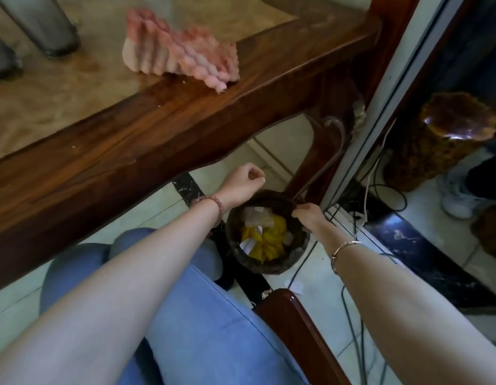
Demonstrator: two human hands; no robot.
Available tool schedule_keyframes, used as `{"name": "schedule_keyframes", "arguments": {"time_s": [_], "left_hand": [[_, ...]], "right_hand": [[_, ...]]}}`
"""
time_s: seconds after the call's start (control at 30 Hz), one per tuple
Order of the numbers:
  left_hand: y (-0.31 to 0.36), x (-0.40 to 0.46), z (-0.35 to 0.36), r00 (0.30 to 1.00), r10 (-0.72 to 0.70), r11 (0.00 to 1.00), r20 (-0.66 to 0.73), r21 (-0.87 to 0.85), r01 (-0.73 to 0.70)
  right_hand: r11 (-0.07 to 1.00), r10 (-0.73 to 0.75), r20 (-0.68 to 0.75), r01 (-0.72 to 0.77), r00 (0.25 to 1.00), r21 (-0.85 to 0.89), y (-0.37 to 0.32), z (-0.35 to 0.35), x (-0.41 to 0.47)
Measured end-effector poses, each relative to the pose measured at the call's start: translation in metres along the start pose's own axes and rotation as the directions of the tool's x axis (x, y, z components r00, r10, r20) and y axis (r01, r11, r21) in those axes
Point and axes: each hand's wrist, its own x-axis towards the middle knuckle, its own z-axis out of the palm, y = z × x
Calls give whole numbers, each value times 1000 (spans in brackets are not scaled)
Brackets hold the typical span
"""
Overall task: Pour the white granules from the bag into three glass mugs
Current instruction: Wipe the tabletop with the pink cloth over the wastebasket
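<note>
Neither the bag of white granules nor any glass mug is in view. I look down under the table edge at a dark round waste bin [299, 247] on the floor, holding yellow peels and scraps of paper. My left hand [245, 180] hovers just beyond the bin's far rim, its fingers curled into a loose fist with nothing visible in it. My right hand [309, 216] rests at the bin's right rim, with thumb and fingers pinched on the edge.
A wooden table [146, 140] with a stone inlay spans the upper left, carrying a pink ridged ornament [183, 52] and two grey metal cylinders [44, 23]. Cables [369, 190] trail on the tiled floor by a mirrored panel. A chair arm [294, 323] juts beside my knees.
</note>
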Motion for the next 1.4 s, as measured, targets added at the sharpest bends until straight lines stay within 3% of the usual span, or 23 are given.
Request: {"name": "schedule_keyframes", "arguments": {"time_s": [0.2,0.33,0.57,0.83,1.0,1.27,1.4], "left_hand": [[-29,25,8,997,-69,997,15,22,69],[-43,34,10,992,-119,993,31,-1,119],[-55,42,12,984,-170,985,56,-28,172],[-67,39,16,979,-186,981,82,-33,190],[-62,33,10,978,-186,982,95,-14,188],[-44,12,-6,984,-164,986,74,20,163],[-34,-5,-13,985,-147,989,89,40,144]], "right_hand": [[964,241,72,-247,968,97,31,21,25],[935,324,139,-339,936,101,50,28,40],[837,395,249,-458,885,300,62,42,33],[807,462,210,-506,862,304,82,50,33],[785,434,280,-512,856,348,70,54,36],[750,483,20,-426,875,507,53,49,24],[836,411,-72,-344,909,427,45,37,7]]}}
